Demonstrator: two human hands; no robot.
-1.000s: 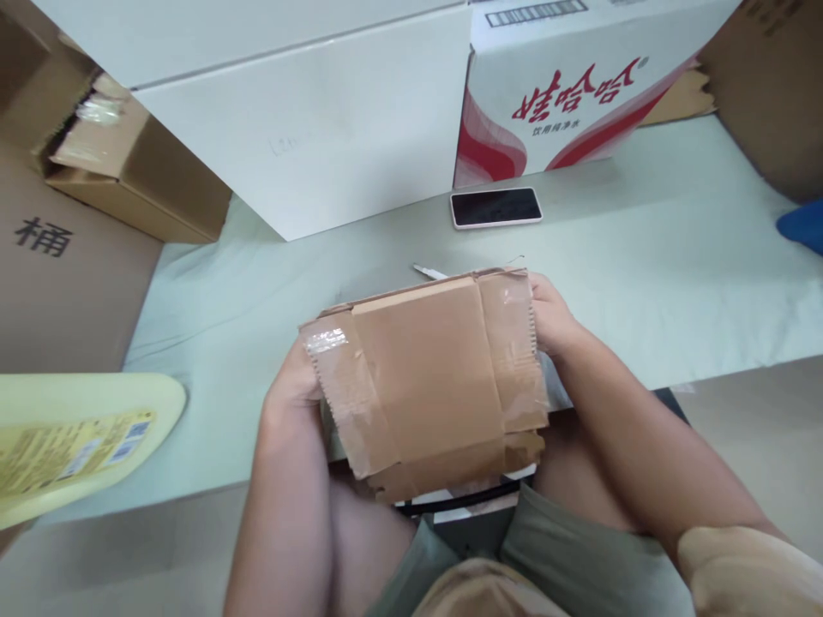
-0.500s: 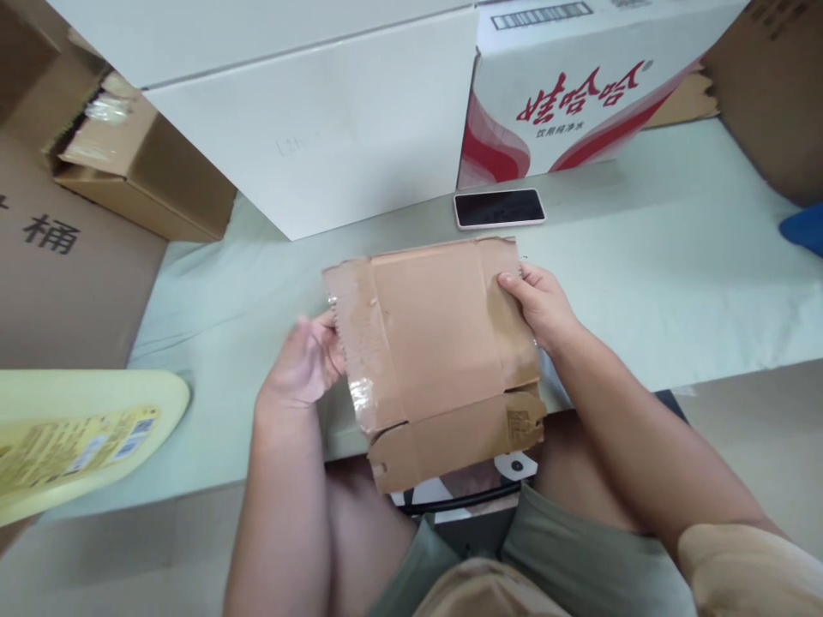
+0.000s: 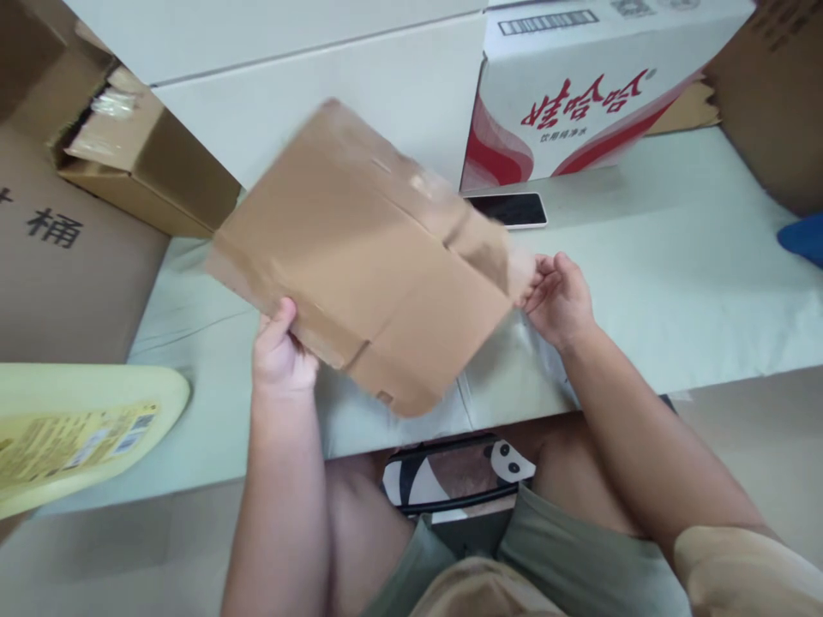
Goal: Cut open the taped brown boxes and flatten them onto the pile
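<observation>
A flattened cardboard box [image 3: 366, 257] is held tilted above the cloth-covered table, its creased flaps and strips of clear tape facing me. My left hand [image 3: 283, 351] grips its lower left edge, thumb on top and fingers underneath. At the right corner of the cardboard is my right hand [image 3: 558, 300], palm turned up, thumb raised apart from the fingers. Its fingertips meet or nearly meet the corner flap; blur hides the exact contact. Partly covered by the cardboard, a phone [image 3: 514, 209] lies behind it.
White cartons [image 3: 411, 94] and a red-and-white water carton [image 3: 579, 111] stand along the back. Brown boxes [image 3: 173, 171] are at the left, near a pale yellow bottle [image 3: 160, 403]. A blue object [image 3: 803, 240] sits at the right edge. Below the table edge [image 3: 399, 446] is a panda-patterned item [image 3: 463, 471].
The cardboard has swung up and to the left and is now rotated. My left hand has taken hold of its edge. My right hand has lost its thumb-on-top grip.
</observation>
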